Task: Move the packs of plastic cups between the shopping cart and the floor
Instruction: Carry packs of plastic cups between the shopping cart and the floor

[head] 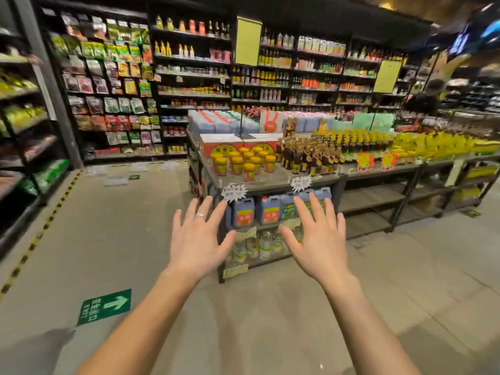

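Both hands are held out ahead at about the same height, palms down, fingers straight and fanned wide, holding nothing. On the left hand (198,244) a pale ring (200,215) sits on one finger; the right hand (318,239) is bare. Neither touches anything.

Well beyond them, on the grey floor (140,239) at the foot of the back shelves (189,77), lie several clear, pale packs (115,180), which look like the packs of plastic cups. They are scattered apart from one another, flat and glossy, and too blurred to show their contents.

Straight ahead of the hands stands a dark display table (270,182). Its top carries jars with yellow lids (244,162) in front of red-and-white cartons (221,144). Beside them is a cluster of dark brown bottles (308,155), and further right are rows of yellow-capped bottles (359,142). On the shelf under the top stand blue jugs (243,212) with red labels. The shelf below that holds clear bottles (266,243).

A green exit sticker (104,307) with a white arrow lies on the floor to the left of the left forearm. A yellow-and-black striped line (40,234) runs along the floor by the left-hand racks.
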Tool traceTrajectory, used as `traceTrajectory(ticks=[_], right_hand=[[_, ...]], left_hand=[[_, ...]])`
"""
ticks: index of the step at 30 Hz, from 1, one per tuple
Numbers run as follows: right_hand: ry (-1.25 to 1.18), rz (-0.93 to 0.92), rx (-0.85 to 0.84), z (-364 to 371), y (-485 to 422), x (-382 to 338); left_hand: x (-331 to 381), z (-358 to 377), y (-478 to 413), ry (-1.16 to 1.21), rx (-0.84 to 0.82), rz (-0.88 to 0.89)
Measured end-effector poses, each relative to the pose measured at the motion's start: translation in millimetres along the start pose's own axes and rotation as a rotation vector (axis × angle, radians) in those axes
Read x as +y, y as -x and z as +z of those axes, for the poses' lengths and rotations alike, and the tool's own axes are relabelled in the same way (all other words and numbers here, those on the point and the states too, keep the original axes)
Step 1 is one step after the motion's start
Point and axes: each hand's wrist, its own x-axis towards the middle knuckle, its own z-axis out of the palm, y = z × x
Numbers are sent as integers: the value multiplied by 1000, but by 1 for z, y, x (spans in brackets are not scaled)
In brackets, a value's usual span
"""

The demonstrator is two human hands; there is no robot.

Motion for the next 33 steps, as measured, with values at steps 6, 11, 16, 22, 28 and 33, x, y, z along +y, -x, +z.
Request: traceTrajectory(ticks=[6, 11, 16, 22, 28, 33], right_hand=[[-42, -57, 4, 25, -29, -88], [-63, -145, 5, 43, -54, -146], [-107, -201, -11, 74, -95, -191], [-208, -309, -31, 122, -153, -249], [-320, -400, -42, 182, -247, -299], [-392, -432, -65, 224, -335, -328]], left_hand=[[-93, -19, -14, 4, 29, -85], [-150, -26, -21, 5, 41, -144], [-208, -27, -29, -23, 78, -263], [-273, -21, -66, -132, 83, -358], [-327, -9, -143, -219, 126, -431], [-361, 4, -225, -259, 117, -473]])
